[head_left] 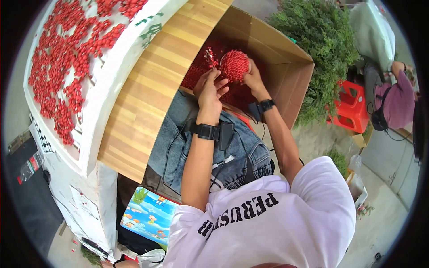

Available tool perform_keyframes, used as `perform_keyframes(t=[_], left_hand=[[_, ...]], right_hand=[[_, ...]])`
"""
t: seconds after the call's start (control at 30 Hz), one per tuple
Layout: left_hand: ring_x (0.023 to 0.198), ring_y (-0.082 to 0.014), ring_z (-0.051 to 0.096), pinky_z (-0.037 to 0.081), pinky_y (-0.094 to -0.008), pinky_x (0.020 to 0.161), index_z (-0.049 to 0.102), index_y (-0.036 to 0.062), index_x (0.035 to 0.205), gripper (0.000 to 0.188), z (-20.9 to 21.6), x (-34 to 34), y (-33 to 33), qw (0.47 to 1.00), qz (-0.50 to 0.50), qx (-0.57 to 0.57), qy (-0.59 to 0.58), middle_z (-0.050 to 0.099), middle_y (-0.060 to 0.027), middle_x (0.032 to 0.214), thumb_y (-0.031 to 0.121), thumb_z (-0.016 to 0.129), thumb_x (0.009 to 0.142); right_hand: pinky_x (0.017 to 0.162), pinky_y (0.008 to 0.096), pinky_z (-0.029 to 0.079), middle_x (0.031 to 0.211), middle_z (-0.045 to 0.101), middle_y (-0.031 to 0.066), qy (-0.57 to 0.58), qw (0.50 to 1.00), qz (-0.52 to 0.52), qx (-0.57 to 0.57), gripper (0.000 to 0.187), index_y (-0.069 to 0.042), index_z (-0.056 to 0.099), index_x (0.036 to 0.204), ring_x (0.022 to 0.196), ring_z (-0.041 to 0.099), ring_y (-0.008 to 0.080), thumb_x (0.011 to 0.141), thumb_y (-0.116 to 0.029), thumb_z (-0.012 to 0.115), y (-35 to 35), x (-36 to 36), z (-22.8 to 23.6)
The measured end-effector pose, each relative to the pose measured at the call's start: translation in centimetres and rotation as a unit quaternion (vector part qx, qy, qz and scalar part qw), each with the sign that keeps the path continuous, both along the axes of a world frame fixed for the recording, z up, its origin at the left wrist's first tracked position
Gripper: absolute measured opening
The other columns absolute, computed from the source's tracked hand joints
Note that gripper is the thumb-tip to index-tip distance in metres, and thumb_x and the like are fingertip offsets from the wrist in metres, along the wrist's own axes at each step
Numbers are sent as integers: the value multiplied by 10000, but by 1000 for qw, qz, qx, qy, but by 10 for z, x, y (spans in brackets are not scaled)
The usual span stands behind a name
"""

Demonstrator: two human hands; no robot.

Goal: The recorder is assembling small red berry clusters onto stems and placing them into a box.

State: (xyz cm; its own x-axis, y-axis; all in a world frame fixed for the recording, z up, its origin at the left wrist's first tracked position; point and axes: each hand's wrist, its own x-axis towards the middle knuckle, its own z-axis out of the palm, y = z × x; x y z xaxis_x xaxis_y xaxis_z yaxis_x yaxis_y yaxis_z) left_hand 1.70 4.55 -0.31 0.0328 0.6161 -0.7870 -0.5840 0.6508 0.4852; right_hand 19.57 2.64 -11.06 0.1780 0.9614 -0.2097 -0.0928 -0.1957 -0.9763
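A round, tight cluster of small red berries (234, 65) is held over the cardboard box (290, 82). My right hand (254, 80) is closed around the cluster's right side, its fingertips partly hidden behind it. To its left, my left hand (209, 91) has thumb and forefinger drawn together at the base of a small sprig of red berries with a pale stem (210, 57). The other fingers of that hand are loosely curled, just below the cluster. More red berries (193, 77) lie in the box beneath my hands.
At left, a white foam tray (91, 129) of red berry sprigs stands beside a wooden board (147, 85) that overhangs the box. Green foliage (313, 49) and a red plastic stool (351, 105) are at right. Another person in pink (399, 102) is at the far right.
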Motion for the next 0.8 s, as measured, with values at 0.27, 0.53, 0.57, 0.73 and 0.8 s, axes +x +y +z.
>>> perform_keyframes(t=[0.27,0.53,0.57,0.73,0.8], left_hand=[[624,-111,602,430,-216,449,684,95,994,162,7,-7,-12,999,-27,5,38,686,-30,884,144,709,841],[502,-67,496,334,-209,387,703,75,935,110,10,-17,-14,996,-23,10,85,695,-27,834,116,705,832],[503,-64,491,329,-210,387,703,72,932,111,12,-17,-14,996,-23,12,88,694,-29,830,110,707,828],[528,-67,492,351,-225,423,705,45,912,119,20,-21,-14,994,-11,5,105,695,-40,811,82,720,800],[538,-72,497,361,-229,439,705,39,909,123,8,-14,-12,994,8,19,110,695,-41,808,76,723,794]], right_hand=[[763,276,527,1065,636,88,-123,980,-151,24,576,-72,429,1323,930,647,218,773,80,505,11,-22,86],[804,322,527,1135,615,148,-378,900,-179,119,570,-60,470,1277,973,645,232,740,41,632,23,-75,133],[801,326,526,1147,608,152,-385,896,-184,124,565,-62,482,1268,980,642,233,736,25,650,24,-78,136],[778,354,525,1144,592,140,-442,869,-178,130,576,-78,521,1245,967,636,276,700,-3,689,23,-96,151],[779,375,522,1142,576,141,-457,860,-169,150,589,-90,525,1245,967,621,306,687,-16,699,23,-97,159]])
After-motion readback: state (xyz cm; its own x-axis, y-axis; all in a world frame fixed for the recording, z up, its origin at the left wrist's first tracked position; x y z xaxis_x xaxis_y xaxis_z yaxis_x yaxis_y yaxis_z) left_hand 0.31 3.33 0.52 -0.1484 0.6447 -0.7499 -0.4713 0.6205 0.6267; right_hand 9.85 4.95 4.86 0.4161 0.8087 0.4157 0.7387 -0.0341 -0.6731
